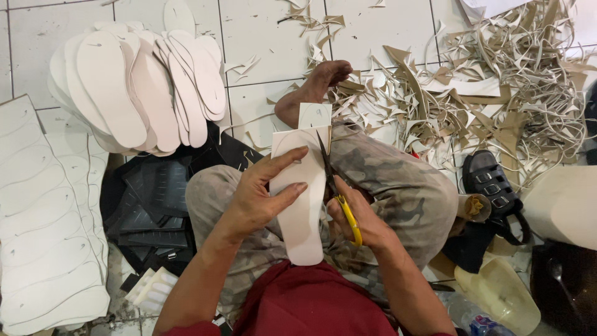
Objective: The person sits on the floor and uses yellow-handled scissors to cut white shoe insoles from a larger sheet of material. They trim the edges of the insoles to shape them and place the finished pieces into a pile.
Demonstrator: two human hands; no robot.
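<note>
A white foam sheet (297, 186) marked with a sole outline lies over the person's lap, above camouflage trousers (398, 186). The left hand (258, 196) clamps it, fingers (283, 163) spread over the top face and thumb along the near edge. The right hand (360, 221) is closed through the yellow handles of the scissors (336, 193), whose blades stand partly open at the sheet's right edge. That side looks only partly trimmed, and the upper corners remain square, so this piece seems about halfway cut. A stack of finished soles (140, 87) lies on the tiled floor (261, 37) to the left, uncut marked sheets (43, 218) nearer, and offcut scraps (491, 81) to the right. A pale plastic tub (500, 292) at lower right appears empty; a small cup (476, 206) holds something crumpled.
</note>
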